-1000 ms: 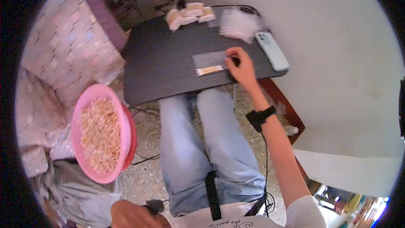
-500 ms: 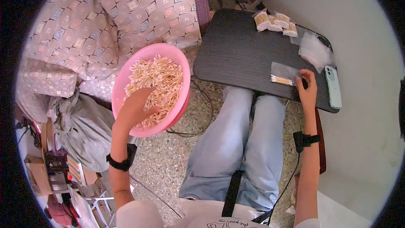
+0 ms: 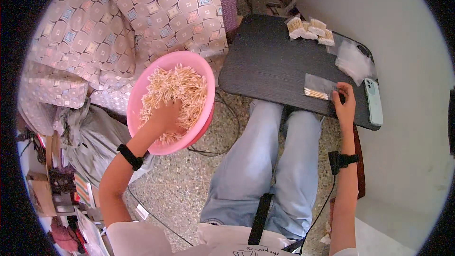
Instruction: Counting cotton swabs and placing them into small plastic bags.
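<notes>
Head view: One hand in the cotton swabs, one by the little bag

Each of the cotton swabs (image 3: pixel 182 79) should be very light. The thin sticks look stiff but could likely snap if bent hard. The tips look soft and could get squashed or fluffy, so the middle of the stick seems the best place to hold. The small clear bag (image 3: pixel 321 82) looks thin, floppy and maybe a bit slippery. Its edge seems a good place to pinch.

The swabs have tan sticks with white ends. They lie every which way in a big heap in the pink basin (image 3: pixel 136 106), left of the middle of the frame. The small clear bag lies flat on the black table (image 3: pixel 265 61), right of the middle, with a few swabs side by side along its lower part.

The person's left hand (image 3: pixel 167 117) is in the heap with its fingers partly hidden, so one cannot tell if it grips any swabs. The right hand (image 3: pixel 345 99) is curled at the bag's right edge; one cannot tell if it pinches the plastic.

Fuller bags of swabs (image 3: pixel 316 27) and a pile of clear bags (image 3: pixel 353 61) sit at the upper right, above a pale phone (image 3: pixel 374 103).
</notes>
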{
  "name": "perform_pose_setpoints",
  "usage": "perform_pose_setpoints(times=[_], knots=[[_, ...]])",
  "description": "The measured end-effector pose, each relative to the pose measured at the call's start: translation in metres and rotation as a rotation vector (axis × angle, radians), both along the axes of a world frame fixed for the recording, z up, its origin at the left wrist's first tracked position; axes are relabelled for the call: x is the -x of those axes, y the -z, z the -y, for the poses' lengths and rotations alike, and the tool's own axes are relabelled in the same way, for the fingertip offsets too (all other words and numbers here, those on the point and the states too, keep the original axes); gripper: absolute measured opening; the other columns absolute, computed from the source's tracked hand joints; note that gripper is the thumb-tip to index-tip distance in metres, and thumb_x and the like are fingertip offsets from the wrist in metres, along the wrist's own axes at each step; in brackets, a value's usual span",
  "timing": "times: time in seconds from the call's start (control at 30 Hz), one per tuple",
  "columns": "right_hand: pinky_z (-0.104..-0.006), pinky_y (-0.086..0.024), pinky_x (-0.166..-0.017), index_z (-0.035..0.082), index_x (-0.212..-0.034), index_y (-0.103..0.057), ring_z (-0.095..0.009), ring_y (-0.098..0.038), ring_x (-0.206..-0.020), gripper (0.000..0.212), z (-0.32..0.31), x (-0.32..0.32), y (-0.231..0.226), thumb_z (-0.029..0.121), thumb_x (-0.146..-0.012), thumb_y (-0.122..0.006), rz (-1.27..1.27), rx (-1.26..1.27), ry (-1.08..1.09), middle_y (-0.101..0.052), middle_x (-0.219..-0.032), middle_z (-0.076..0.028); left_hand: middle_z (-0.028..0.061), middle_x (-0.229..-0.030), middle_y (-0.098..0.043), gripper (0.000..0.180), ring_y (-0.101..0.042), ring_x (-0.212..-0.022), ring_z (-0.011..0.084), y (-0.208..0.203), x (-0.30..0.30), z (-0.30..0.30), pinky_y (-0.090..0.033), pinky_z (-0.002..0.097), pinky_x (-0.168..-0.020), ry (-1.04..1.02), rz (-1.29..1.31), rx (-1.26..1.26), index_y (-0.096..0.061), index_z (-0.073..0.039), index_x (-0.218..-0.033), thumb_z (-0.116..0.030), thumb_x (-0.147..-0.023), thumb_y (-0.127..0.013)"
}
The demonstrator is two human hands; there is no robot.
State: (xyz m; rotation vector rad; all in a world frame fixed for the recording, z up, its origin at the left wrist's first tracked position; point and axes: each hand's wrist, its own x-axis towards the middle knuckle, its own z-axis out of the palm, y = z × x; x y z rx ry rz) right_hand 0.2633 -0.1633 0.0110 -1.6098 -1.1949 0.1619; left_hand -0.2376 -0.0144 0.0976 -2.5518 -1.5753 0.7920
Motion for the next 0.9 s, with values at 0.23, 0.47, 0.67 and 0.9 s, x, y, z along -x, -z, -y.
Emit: perform_pose_setpoints(times=[0.23,0.47,0.67,0.9], knots=[[-0.0313,-0.046,-0.088,0.002,-0.103,-0.059,-0.019,-0.059,-0.095,0.022,-0.002,-0.003,0.005,0.003,-0.082,-0.064,-0.003,-0.038,-0.012,-0.062,-0.102,-0.008,0.0225,-0.128,-0.052,0.084,-0.050,-0.111,0.0463,0.001,0.016,-0.013,-0.045,0.0493,-0.095,0.116,0.066,0.147,-0.037,-0.006,-0.139,-0.038,-0.072,-0.074],[-0.0328,-0.045,-0.088,0.004,-0.101,-0.060,-0.022,-0.059,-0.093,0.020,-0.003,-0.005,0.008,0.006,-0.082,-0.064,0.100,-0.006,0.035,-0.062,-0.098,-0.009,0.0197,-0.113,-0.060,0.052,-0.054,-0.103,0.0392,0.003,0.034,-0.009,-0.043,0.0466,-0.093,0.308,0.327,-0.011,-0.050,-0.005,-0.127,-0.029,-0.083,-0.065],[-0.0334,-0.045,-0.087,0.005,-0.100,-0.061,-0.023,-0.059,-0.094,0.019,-0.003,-0.001,0.006,0.008,-0.082,-0.065,0.102,-0.010,0.045,-0.063,-0.099,-0.009,0.0170,-0.105,-0.063,0.033,-0.056,-0.096,0.0371,-0.007,0.048,-0.013,-0.045,0.0440,-0.086,0.272,0.486,-0.075,-0.059,-0.003,-0.115,-0.025,-0.091,-0.058],[-0.0331,-0.045,-0.086,0.006,-0.101,-0.061,-0.022,-0.058,-0.094,0.019,-0.002,-0.005,0.006,0.010,-0.083,-0.064,0.165,0.030,0.055,-0.064,-0.099,-0.008,0.0161,-0.102,-0.061,0.032,-0.058,-0.094,0.0346,-0.026,0.050,-0.030,-0.047,0.0414,-0.081,0.055,0.630,-0.039,-0.056,-0.005,-0.115,-0.024,-0.091,-0.059]])
